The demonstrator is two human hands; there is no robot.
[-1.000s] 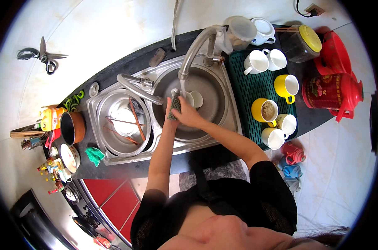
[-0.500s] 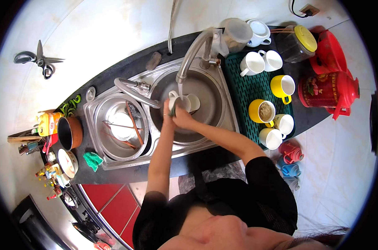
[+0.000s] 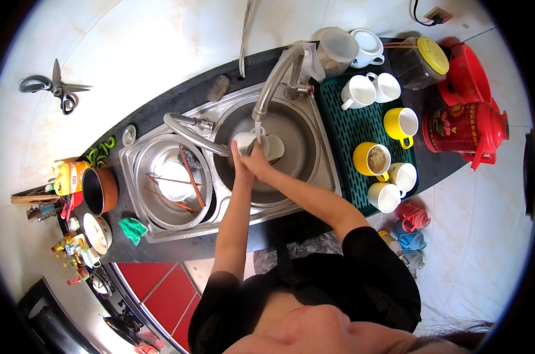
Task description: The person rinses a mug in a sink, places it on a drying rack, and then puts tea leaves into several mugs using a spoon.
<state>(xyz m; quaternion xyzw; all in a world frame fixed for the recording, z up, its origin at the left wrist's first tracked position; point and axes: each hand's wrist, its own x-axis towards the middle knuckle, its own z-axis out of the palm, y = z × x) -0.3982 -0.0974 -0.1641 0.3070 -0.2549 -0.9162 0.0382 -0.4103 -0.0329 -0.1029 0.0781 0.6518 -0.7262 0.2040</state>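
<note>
Over the right-hand sink bowl (image 3: pixel 300 171), my left hand (image 3: pixel 241 165) grips a white mug (image 3: pixel 242 140) just below the running spout. My right hand (image 3: pixel 257 161) is closed against the mug with a grey-green scrubbing pad (image 3: pixel 247 148) under its fingers; part of the pad is hidden. Water falls from the tall curved faucet (image 3: pixel 267 88) beside the mug. A second white cup (image 3: pixel 275 147) lies in the bowl, just to the right of my hands.
A steel basin (image 3: pixel 146 194) with chopsticks and a white bowl (image 3: pixel 176 180) fills the left sink. On the right, a green drain tray (image 3: pixel 338 133) bears several white and yellow mugs. A red thermos (image 3: pixel 456 127) stands beyond it. A green cloth (image 3: pixel 132 229) lies at the left.
The mug in my hands has been turned, its white side now showing more toward the spout. My hands have shifted slightly to the right.
</note>
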